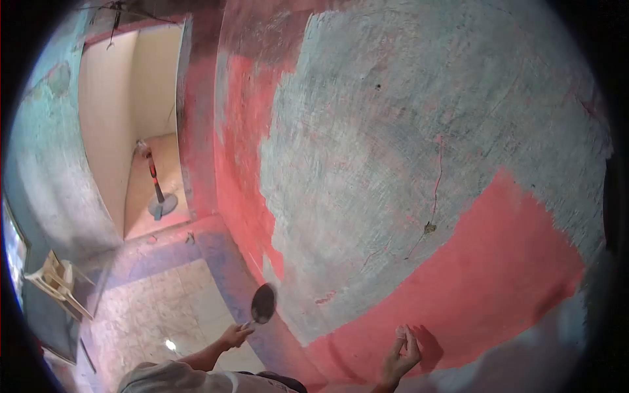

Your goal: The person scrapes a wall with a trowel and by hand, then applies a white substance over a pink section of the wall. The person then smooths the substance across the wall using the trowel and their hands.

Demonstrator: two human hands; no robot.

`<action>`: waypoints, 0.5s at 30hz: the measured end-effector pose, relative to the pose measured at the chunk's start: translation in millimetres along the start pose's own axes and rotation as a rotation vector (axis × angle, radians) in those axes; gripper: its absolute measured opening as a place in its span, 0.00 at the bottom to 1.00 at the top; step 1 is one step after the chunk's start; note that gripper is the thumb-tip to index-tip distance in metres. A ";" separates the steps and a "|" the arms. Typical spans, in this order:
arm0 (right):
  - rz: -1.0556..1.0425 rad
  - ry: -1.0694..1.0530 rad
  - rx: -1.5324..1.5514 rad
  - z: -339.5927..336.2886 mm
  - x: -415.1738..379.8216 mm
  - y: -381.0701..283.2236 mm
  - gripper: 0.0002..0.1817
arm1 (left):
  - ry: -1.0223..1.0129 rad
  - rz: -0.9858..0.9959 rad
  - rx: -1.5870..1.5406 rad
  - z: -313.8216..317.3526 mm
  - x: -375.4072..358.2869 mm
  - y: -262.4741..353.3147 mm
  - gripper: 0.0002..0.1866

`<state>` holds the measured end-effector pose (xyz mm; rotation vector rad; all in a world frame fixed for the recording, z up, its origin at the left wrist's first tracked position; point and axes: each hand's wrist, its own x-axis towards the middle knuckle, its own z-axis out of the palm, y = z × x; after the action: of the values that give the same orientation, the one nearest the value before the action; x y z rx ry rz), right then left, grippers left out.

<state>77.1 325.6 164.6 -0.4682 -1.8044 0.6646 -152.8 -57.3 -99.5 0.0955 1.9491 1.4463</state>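
My left hand [237, 335] is closed around the pale handle of a dark round-headed tool [263, 303], which looks like a small pan or ladle. Its head is tilted up, in front of the base of the wall, and whether it contains anything is not visible. At the lower right, my right hand [403, 357] is raised close to the wall, with its fingers drawn together. Something pale shows at the fingertips, too small to name. Behind that hand is a coral-pink patch [485, 262] on the rough grey-green wall [367, 144], with the hand's shadow on it.
A doorway stands at the upper left, with a round-based stand [162, 207] inside it. A wooden chair [60, 281] is at the left by the wall. The tiled floor [154, 308] has a purple-blue border. A crack runs down the wall to a small hole [430, 228].
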 end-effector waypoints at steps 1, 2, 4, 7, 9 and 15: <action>0.032 -0.032 -0.006 2.6 -2.1 2.9 0.13 | 0.113 -0.149 0.243 -30.4 4.0 -60.8 0.22; 0.079 -0.097 -0.036 0.9 0.4 -2.5 0.13 | 0.182 0.098 0.642 -60.3 -8.6 -115.1 0.25; 0.089 -0.200 -0.094 -1.0 -4.6 4.9 0.13 | 0.232 -0.234 0.734 -105.1 -50.1 -148.9 0.24; 0.145 -0.254 -0.166 -2.5 -18.7 38.6 0.17 | 0.300 -0.522 0.556 -135.6 -83.0 -153.0 0.23; 0.224 -0.331 -0.248 -10.3 -40.1 79.1 0.19 | 0.308 -0.527 0.506 -137.7 -73.4 -136.0 0.23; 0.448 -0.439 -0.353 -12.9 -125.2 165.3 0.18 | 0.127 -0.299 0.550 -111.8 22.2 -48.8 0.21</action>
<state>128.1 378.4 -29.7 -1.0497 -2.2716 0.7985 -216.5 -156.6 -137.5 -0.0407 2.3037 0.7167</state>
